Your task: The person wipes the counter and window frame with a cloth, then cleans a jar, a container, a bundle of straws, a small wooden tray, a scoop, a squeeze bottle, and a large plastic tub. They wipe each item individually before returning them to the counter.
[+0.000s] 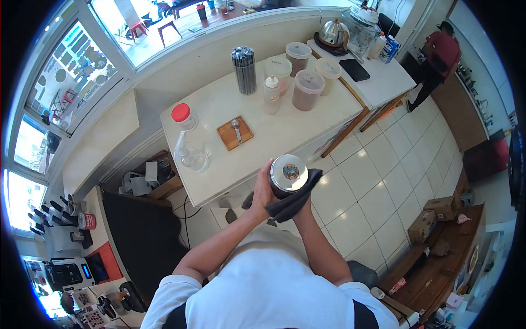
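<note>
I hold a round container with a silver lid (pixel 288 171) in front of my chest, just off the near edge of the white table (pixel 241 164). My left hand (pixel 262 189) grips its left side. My right hand is under a dark cloth (pixel 293 202) that wraps the container's right side and bottom; the hand itself is hidden by the cloth.
On the table stand a clear jar with a red lid (pixel 183 118), a clear bottle (pixel 192 153), a wooden board with a spoon (pixel 234 132), a squeeze bottle (pixel 271 94), a cup of dark straws (pixel 244 70) and several lidded tubs (pixel 307 89). A kettle (pixel 334 34) sits further back. A person in red (pixel 438 55) stands far right.
</note>
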Available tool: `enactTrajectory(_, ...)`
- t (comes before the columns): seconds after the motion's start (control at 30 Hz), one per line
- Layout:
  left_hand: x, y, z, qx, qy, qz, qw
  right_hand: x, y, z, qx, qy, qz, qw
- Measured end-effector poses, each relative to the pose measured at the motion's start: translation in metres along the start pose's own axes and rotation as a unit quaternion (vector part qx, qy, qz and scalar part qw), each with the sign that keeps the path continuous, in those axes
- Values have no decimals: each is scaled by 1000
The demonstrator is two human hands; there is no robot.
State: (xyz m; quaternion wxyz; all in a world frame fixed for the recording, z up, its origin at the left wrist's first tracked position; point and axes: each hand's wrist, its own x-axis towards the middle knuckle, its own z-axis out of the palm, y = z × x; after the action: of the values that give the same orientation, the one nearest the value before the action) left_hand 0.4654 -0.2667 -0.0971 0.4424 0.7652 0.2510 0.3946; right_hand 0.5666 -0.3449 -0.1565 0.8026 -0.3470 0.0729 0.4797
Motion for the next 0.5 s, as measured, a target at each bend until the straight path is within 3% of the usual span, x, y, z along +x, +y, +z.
enactTrajectory(0.07, 1, 2, 1, -96, -15, -93, 991, 7, -4, -7, 9, -138, 10, 990)
enactTrajectory(0.1, 5, 5, -6, -72, -52, -139, 986, 6, -14, 0, 18, -205, 27, 978)
enactTrajectory(0.2, 0, 5, -18, -113, -133, -53, 983, 9, -42, 10, 2, -209, 158, 965)
enactTrajectory(0.27, 4, 5, -27, -50, -149, -48, 986, -14, -45, 33, -133, -91, 32, 986)
enactTrajectory(0.33, 14, 5, -32, 22, -135, -23, 990, 0, -26, 15, -95, -41, -45, 994)
enactTrajectory(0.37, 16, 9, -36, 29, -168, -51, 984, 3, -17, 9, -45, -24, -65, 997)
enactTrajectory(0.47, 6, 13, -31, -222, -96, -139, 960, -4, -10, 18, -111, 5, -163, 980)
enactTrajectory(0.5, -1, 6, -25, -195, -92, -103, 971, -19, -12, 31, -176, -17, -201, 964)
